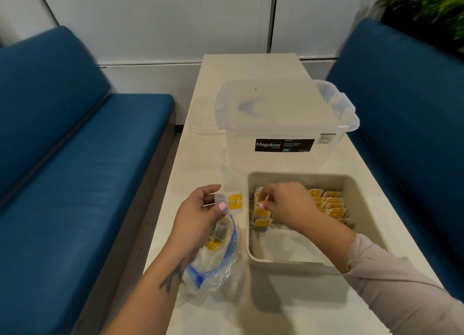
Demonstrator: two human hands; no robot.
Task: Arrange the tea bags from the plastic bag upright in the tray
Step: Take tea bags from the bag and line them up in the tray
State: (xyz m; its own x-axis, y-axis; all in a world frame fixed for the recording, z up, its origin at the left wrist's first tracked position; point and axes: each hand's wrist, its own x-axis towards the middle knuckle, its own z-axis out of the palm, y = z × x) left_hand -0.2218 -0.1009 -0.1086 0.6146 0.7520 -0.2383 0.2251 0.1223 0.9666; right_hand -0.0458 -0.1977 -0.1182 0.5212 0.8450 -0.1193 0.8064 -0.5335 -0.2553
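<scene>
1. my left hand (200,209) pinches a tea bag (229,204) between thumb and fingers, just above the plastic bag (213,267) and beside the tray (364,209).
2. my right hand (283,204) is down in the tray, with its fingers curled over the left row of tea bags (261,213). it looks like it pinches the top of one there, but that part is small and a bit blurry.
3. the tray sits on the bench (221,156) in front of me. two rows of tea bags stand up at its far end, and the right row (331,205) is beside my right hand. the near half of the tray has no bags standing in it yet.
4. i can see a few more tea bags (213,244) in the plastic bag, so i think the job is not done.
5. a tea bag is very light, thin and soft. it bends and can tear if i squeeze hard.
6. i think the best place to hold it is the top edge, near the yellow tag, with a soft pinch. then the bottom can slide down next to the others.
7. the standing bags lean on each other, so a bump could knock a row over.
8. the plastic bag is floppy and slippery, and it may slide on the bench when i reach in.
</scene>
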